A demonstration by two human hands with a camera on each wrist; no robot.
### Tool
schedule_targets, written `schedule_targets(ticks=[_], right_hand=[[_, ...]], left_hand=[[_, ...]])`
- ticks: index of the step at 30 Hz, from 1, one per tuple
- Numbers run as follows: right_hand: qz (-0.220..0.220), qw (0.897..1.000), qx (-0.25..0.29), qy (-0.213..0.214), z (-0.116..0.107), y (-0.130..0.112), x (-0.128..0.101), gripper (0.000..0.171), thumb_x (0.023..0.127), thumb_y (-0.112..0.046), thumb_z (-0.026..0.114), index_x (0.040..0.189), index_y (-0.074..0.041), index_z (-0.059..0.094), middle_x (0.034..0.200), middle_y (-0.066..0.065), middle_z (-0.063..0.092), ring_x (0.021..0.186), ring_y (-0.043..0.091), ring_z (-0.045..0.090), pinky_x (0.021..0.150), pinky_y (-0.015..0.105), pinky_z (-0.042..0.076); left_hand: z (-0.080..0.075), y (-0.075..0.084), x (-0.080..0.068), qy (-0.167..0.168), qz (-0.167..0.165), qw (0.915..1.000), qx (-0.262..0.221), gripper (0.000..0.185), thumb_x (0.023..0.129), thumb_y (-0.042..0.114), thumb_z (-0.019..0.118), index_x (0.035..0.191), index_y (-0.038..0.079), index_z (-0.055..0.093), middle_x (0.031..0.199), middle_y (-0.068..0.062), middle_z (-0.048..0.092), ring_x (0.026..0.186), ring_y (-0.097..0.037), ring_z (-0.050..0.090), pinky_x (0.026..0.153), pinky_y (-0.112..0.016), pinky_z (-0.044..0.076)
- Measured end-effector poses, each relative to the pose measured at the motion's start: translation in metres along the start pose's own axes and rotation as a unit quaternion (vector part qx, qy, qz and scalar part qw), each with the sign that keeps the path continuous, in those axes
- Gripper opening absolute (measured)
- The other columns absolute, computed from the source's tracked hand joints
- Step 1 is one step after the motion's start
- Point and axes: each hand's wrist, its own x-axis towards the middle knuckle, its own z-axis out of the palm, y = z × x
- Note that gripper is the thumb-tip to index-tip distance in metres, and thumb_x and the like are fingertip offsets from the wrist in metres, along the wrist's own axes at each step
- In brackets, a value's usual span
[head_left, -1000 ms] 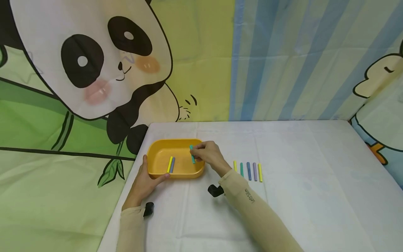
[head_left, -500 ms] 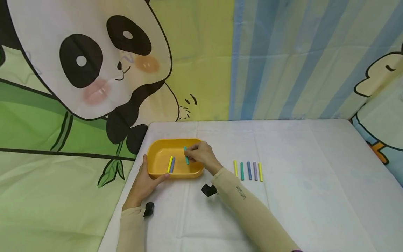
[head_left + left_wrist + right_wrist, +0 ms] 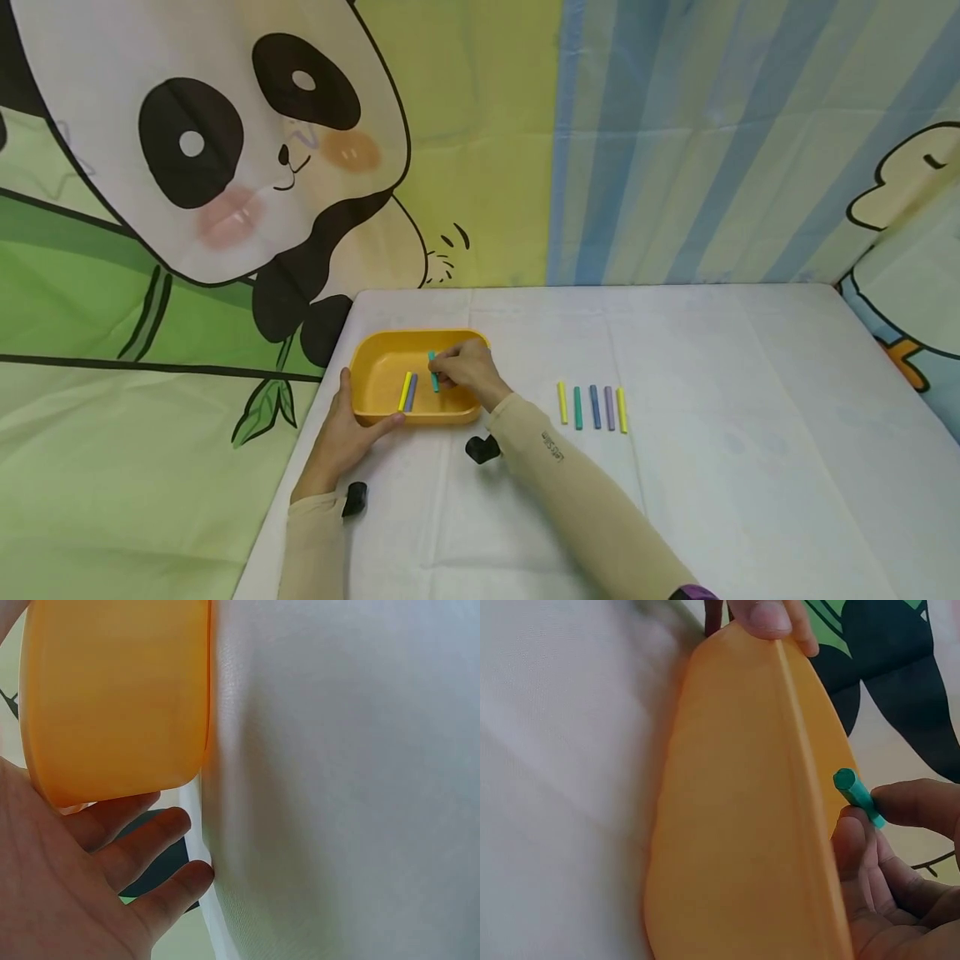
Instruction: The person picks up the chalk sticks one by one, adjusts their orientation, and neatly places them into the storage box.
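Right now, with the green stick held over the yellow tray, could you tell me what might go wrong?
The right hand pinches the green stick above the tray, close to the yellow stick and grey stick inside; dropping it could knock them askew. The left hand grips the tray near the table edge; a nudge might push it off.

Green stick (image 3: 857,796) lower end hidden by fingers (image 3: 911,804), tray (image 3: 112,697) interior unseen from left wrist
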Motion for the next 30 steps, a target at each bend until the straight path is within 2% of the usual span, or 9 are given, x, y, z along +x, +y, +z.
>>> schedule_targets(ticks=[2, 4, 7, 9, 15, 19, 25, 30], right_hand=[[0.003, 1.000, -0.013, 0.004, 0.005, 0.003, 0.003, 0.012, 0.086, -0.015, 0.079, 0.086, -0.003, 0.077, 0.074, 0.007, 0.072, 0.069, 0.022, 0.071, 0.076, 0.038, 0.061], [0.006, 0.999, -0.032, 0.009, 0.011, 0.006, 0.007, 0.012, 0.085, -0.015, 0.078, 0.082, -0.003, 0.076, 0.071, 0.008, 0.071, 0.067, 0.021, 0.070, 0.065, 0.032, 0.058], [0.016, 0.997, -0.068, 0.014, 0.018, 0.011, 0.012, 0.015, 0.085, -0.016, 0.078, 0.077, -0.003, 0.076, 0.068, 0.010, 0.071, 0.062, 0.021, 0.066, 0.050, 0.024, 0.045], [0.020, 0.996, -0.080, 0.015, 0.022, 0.015, 0.014, 0.017, 0.085, -0.016, 0.078, 0.075, -0.002, 0.075, 0.067, 0.011, 0.071, 0.059, 0.020, 0.064, 0.046, 0.022, 0.040], [0.039, 0.997, -0.068, 0.004, 0.028, 0.016, 0.015, 0.017, 0.087, -0.017, 0.078, 0.077, -0.003, 0.074, 0.071, 0.011, 0.072, 0.062, 0.021, 0.067, 0.053, 0.027, 0.050], [0.055, 0.996, -0.069, 0.003, 0.029, 0.014, 0.016, 0.017, 0.088, -0.016, 0.078, 0.079, -0.003, 0.074, 0.071, 0.011, 0.072, 0.063, 0.021, 0.068, 0.054, 0.026, 0.050], [0.037, 0.997, -0.072, -0.003, 0.033, 0.011, 0.013, 0.018, 0.087, -0.016, 0.079, 0.080, 0.000, 0.076, 0.068, 0.011, 0.071, 0.056, 0.018, 0.063, 0.049, 0.024, 0.044], [0.036, 0.997, -0.061, -0.008, 0.035, 0.010, 0.011, 0.015, 0.087, -0.012, 0.078, 0.084, 0.002, 0.077, 0.074, 0.015, 0.073, 0.060, 0.020, 0.067, 0.051, 0.025, 0.050]], left_hand=[[0.000, 0.000, -0.001, 0.000, 0.000, 1.0000, 0.000, 0.137, 0.076, 0.065, 0.080, 0.160, 0.026, -0.021, 0.168, -0.018, 0.006, 0.151, -0.038, 0.015, 0.119, -0.062, 0.018], [0.000, 0.000, -0.001, 0.001, 0.001, 1.0000, -0.001, 0.137, 0.076, 0.064, 0.081, 0.159, 0.027, -0.021, 0.168, -0.018, 0.005, 0.151, -0.038, 0.015, 0.119, -0.062, 0.018], [0.001, 0.000, -0.002, 0.002, 0.003, 1.0000, -0.007, 0.137, 0.076, 0.062, 0.082, 0.159, 0.028, -0.021, 0.168, -0.018, 0.005, 0.152, -0.037, 0.015, 0.119, -0.061, 0.017], [0.001, 0.001, -0.002, 0.002, 0.004, 1.0000, -0.009, 0.137, 0.076, 0.062, 0.082, 0.159, 0.028, -0.021, 0.168, -0.018, 0.005, 0.152, -0.037, 0.015, 0.119, -0.061, 0.018], [0.001, 0.000, 0.000, 0.004, 0.006, 1.0000, 0.000, 0.137, 0.075, 0.065, 0.081, 0.159, 0.028, -0.021, 0.168, -0.018, 0.006, 0.151, -0.037, 0.017, 0.118, -0.061, 0.020], [0.001, -0.001, 0.000, 0.005, 0.004, 1.0000, 0.001, 0.138, 0.075, 0.067, 0.080, 0.159, 0.028, -0.021, 0.168, -0.018, 0.005, 0.151, -0.037, 0.017, 0.118, -0.061, 0.020], [0.000, -0.001, 0.000, 0.001, 0.000, 1.0000, -0.006, 0.139, 0.074, 0.066, 0.081, 0.160, 0.025, -0.021, 0.168, -0.018, 0.005, 0.151, -0.038, 0.017, 0.118, -0.062, 0.019], [0.000, -0.001, 0.001, 0.003, 0.004, 1.0000, -0.001, 0.139, 0.074, 0.067, 0.080, 0.160, 0.024, -0.020, 0.168, -0.019, 0.006, 0.151, -0.038, 0.017, 0.119, -0.061, 0.019]])
